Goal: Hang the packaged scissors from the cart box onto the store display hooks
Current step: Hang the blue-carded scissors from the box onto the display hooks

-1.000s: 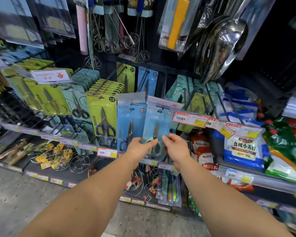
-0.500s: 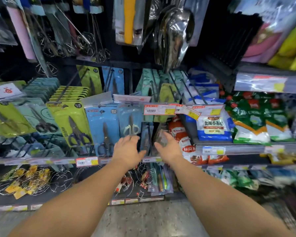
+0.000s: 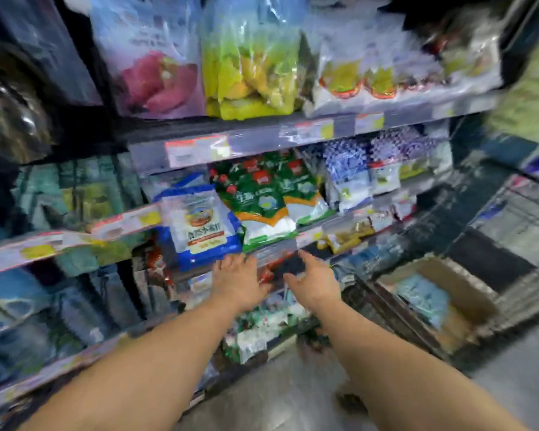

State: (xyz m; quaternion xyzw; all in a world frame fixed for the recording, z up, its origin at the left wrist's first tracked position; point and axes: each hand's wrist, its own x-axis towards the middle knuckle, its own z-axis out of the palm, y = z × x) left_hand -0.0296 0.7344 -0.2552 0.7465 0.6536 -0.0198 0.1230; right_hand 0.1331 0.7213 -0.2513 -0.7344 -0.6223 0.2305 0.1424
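Lying flat, scissors packs (image 3: 423,298) blurred.

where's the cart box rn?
Head view, lower right: the cardboard box sits in the wire cart, right of the right hand, with pale blue packages inside.

Hands: left hand (image 3: 237,283) and right hand (image 3: 314,283) side by side, both empty, held out before the shelf edge (image 3: 274,248).
Above hands: flour bag (image 3: 201,225) on that shelf, leaf-printed bags (image 3: 271,197) to its right.
Top shelf: large bags (image 3: 199,57) in a row.
Right, low: cardboard box (image 3: 467,290) in the cart (image 3: 517,219), packages (image 3: 423,298) inside (too blurred to identify).
Left: hanging packs (image 3: 75,194), blurred.
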